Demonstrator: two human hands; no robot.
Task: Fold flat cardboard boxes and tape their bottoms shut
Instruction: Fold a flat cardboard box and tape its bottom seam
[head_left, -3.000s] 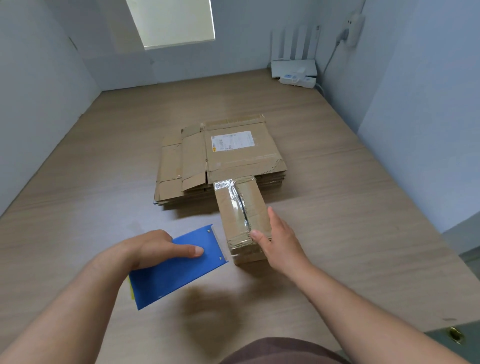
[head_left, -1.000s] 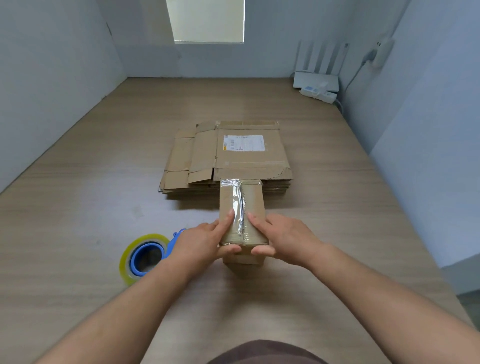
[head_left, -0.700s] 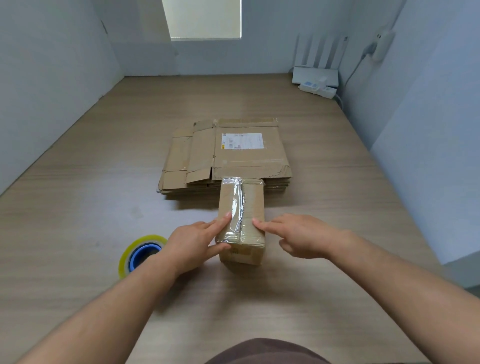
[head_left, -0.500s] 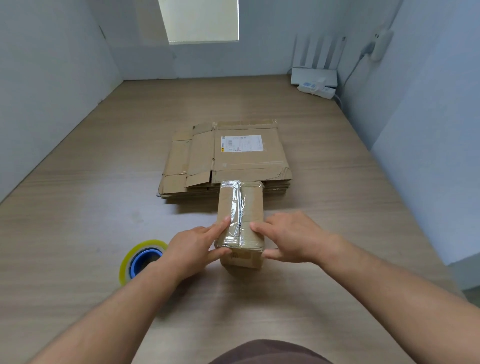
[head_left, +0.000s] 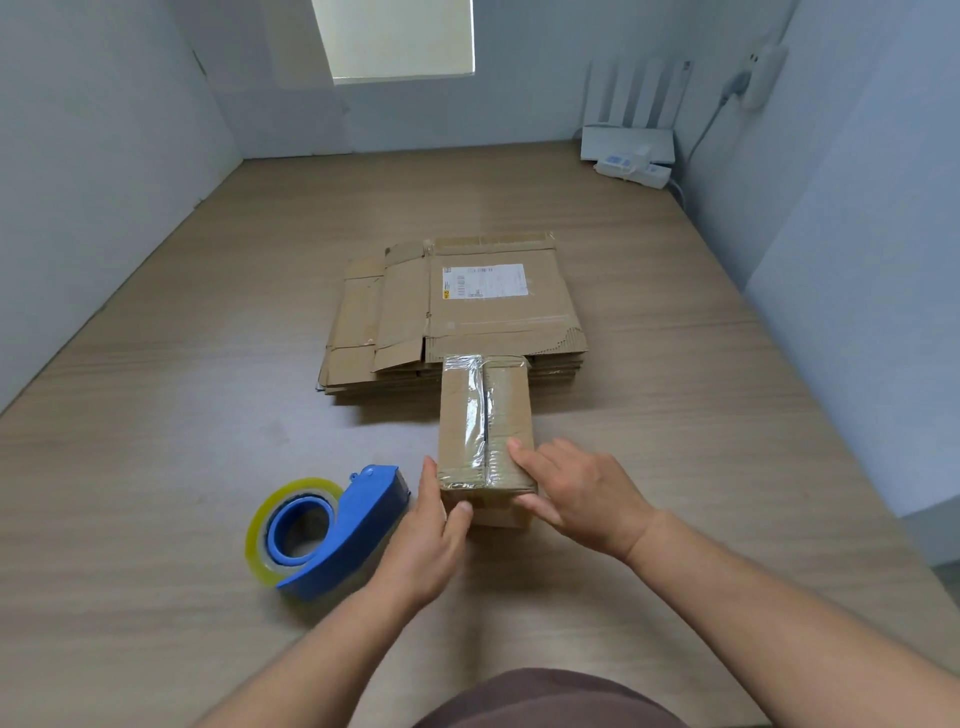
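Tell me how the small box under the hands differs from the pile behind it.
The taped box is folded up; the flat stack lies in sheets. The taped box has clear tape along its seam; the flat stack shows a white label. The left hand and right hand touch the taped box, not the flat stack. Both are brown cardboard.

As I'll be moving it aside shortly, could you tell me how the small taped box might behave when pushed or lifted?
Probably light: the small taped box is thin cardboard, likely empty. The glossy tape along its top seam may be slippery, so grip bare sides. Resting flat on the table, it should slide rather than roll or tip.
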